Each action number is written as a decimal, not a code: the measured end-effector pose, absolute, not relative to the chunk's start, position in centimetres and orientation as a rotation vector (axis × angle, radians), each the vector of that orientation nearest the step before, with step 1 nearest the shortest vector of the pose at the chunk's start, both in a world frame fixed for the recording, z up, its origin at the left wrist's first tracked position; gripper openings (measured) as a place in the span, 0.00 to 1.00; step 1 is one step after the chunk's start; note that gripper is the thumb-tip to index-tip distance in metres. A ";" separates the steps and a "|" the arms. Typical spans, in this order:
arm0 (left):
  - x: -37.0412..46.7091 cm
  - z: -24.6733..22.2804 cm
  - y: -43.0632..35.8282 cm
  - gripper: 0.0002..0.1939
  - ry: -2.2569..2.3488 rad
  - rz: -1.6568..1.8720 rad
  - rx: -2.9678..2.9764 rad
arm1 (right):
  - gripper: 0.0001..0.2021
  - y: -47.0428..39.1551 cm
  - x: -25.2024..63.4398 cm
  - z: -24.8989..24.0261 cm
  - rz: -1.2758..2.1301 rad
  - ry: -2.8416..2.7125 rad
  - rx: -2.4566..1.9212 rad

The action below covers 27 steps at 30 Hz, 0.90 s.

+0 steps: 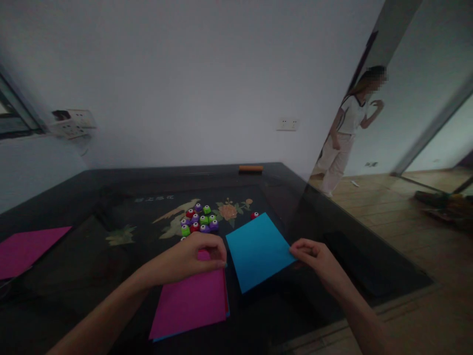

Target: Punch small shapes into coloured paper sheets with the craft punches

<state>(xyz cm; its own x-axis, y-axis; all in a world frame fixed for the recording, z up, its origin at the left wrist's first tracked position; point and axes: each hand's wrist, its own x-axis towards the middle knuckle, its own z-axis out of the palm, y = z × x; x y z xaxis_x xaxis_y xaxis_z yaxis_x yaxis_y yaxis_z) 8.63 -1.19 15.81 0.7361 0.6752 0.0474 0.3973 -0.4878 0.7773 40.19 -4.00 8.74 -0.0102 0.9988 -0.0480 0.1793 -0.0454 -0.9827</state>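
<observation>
My right hand pinches the right corner of a square blue sheet of paper, which is tilted over the dark table. My left hand is closed, thumb and fingertips together at the upper right corner of a stack of coloured paper. Pink lies on top of that stack, with red and blue edges showing under it. A sliver of blue shows at the left fingertips. Just beyond my left hand sits a cluster of small red, green and purple toys with eyes. A single red one peeks out behind the blue sheet.
More pink paper lies at the table's left. An orange-brown stick rests near the back edge of the dark glossy table. A flat black object is at the right. Another person stands beyond the table.
</observation>
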 end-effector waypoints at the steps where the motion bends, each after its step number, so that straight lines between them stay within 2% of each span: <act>1: 9.2 15.1 -1.1 0.05 0.817 0.406 2.146 | 0.15 -4.5 41.0 8.0 1.173 -1.310 -1.412; 10: 13.7 8.7 1.6 0.09 1.011 0.255 2.412 | 0.17 -6.0 45.3 4.1 1.072 -1.356 -1.527; 14: 15.2 7.5 2.3 0.07 1.096 0.196 2.517 | 0.18 -5.7 45.4 3.3 0.937 -1.405 -1.549; 21: 16.1 6.1 2.1 0.06 1.079 0.086 2.742 | 0.14 -5.8 45.7 2.0 0.613 -1.543 -1.677; 27: 15.9 5.9 2.6 0.03 1.119 0.045 2.786 | 0.14 -5.5 46.0 1.0 0.512 -1.603 -1.702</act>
